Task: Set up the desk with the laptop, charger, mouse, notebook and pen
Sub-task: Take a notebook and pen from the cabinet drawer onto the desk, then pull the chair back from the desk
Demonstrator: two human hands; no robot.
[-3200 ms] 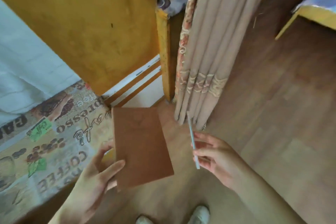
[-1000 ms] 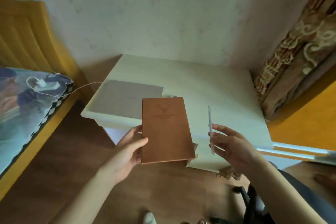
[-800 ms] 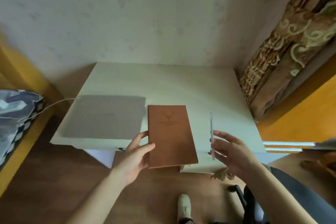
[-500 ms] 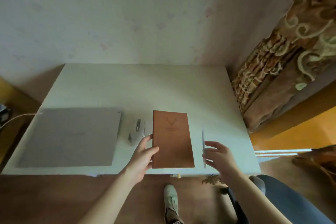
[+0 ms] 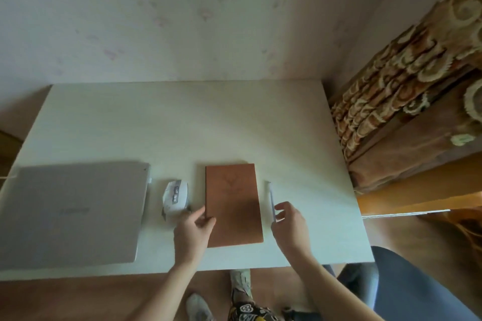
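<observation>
A brown notebook [image 5: 233, 203] lies flat on the white desk [image 5: 182, 125], near its front edge. My left hand [image 5: 194, 234] grips the notebook's left edge with thumb and fingers. My right hand [image 5: 289, 227] pinches the lower end of a thin white pen [image 5: 270, 197] that lies just right of the notebook. A white mouse [image 5: 174, 199] sits between the notebook and a closed grey laptop [image 5: 70, 210] at the desk's left. A thin white cable [image 5: 5, 178] leaves the laptop's left side. No charger brick shows.
A patterned brown curtain [image 5: 407, 101] hangs right of the desk. The wall [image 5: 182, 15] rises behind it. A dark chair seat [image 5: 407, 281] is at the lower right, and wooden floor [image 5: 78, 300] runs below the desk's front edge.
I have turned from the bed and curtain to the desk. The notebook and pen have come down from the air onto the desktop beside the mouse.
</observation>
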